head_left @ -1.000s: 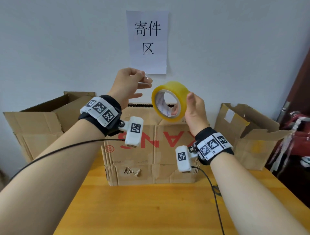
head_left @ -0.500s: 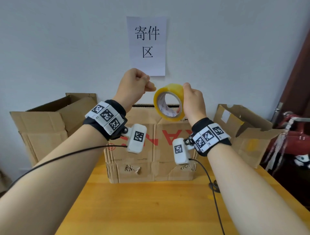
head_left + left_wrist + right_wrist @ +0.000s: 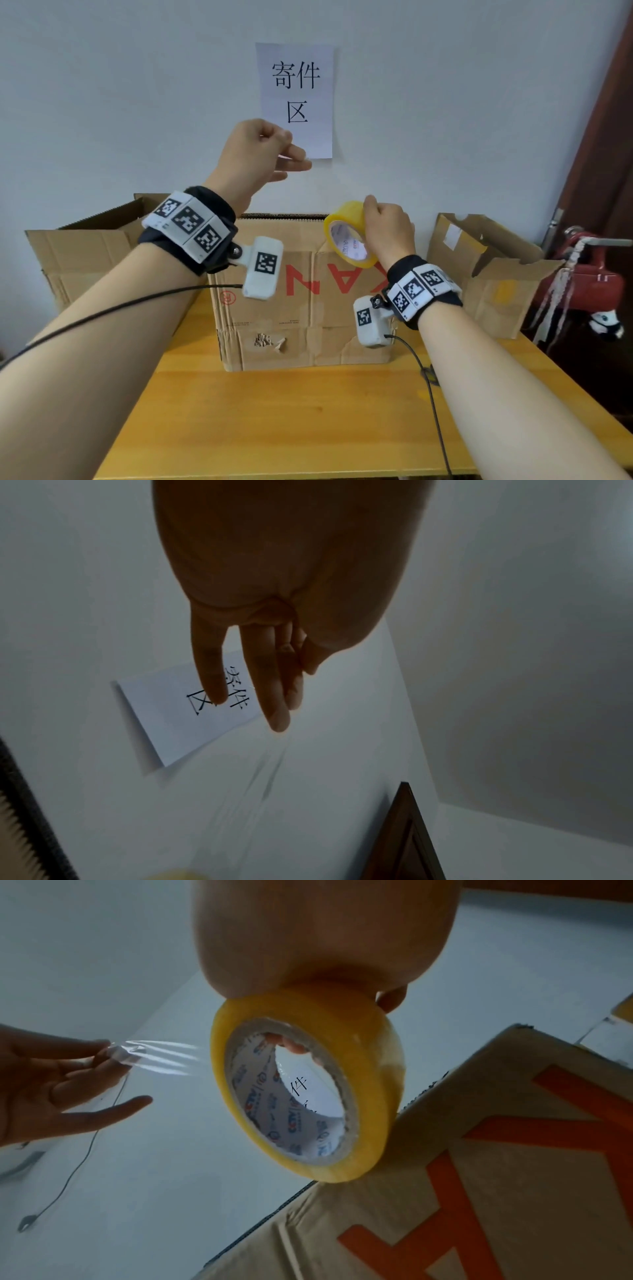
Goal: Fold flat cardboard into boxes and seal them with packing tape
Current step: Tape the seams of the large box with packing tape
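My right hand grips a yellow roll of packing tape, fingers through its core, just above the back right of the cardboard box's top. The box stands on the table with red lettering on its front. My left hand is raised up and to the left of the roll and pinches the free end of the clear tape strip. The strip stretches taut between that hand and the roll. Under the roll lies the box's edge. The left wrist view shows my straight outer fingers and the faint strip.
Open, empty cardboard boxes stand at the left and right of the wooden table. A paper sign hangs on the wall behind. A red object sits off the table's right edge. Wrist cables trail over the table.
The hands have drawn apart: my left hand rose up and left with the tape end, my right hand carried the roll down and right toward the box top, lengthening the strip.
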Demonstrator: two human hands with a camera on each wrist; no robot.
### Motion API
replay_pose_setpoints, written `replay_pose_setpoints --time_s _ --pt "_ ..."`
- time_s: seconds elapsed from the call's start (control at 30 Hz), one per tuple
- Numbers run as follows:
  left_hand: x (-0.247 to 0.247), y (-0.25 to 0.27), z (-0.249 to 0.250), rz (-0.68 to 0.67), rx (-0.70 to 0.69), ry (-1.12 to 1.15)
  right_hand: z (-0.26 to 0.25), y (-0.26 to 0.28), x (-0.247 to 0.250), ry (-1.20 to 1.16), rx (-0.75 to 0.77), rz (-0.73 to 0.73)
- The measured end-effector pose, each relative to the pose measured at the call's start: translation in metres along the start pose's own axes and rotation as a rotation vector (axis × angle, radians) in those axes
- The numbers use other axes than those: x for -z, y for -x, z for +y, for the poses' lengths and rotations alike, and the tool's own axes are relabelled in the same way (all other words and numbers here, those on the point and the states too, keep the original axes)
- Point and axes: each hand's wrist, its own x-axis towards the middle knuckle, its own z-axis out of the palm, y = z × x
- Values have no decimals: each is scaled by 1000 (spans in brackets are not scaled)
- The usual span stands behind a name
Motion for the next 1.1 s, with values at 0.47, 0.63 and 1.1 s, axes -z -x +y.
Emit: replay_pose_setpoints --time_s 0.47,0.63,1.1 --pt "21 -25 -39 162 180 171 5 -2 -4 -301 135 -176" --pt "26 -30 -42 175 199 177 4 -2 -9 -383 52 -215" --pt "22 -8 20 132 -104 -122 -18 0 -4 185 160 -62"
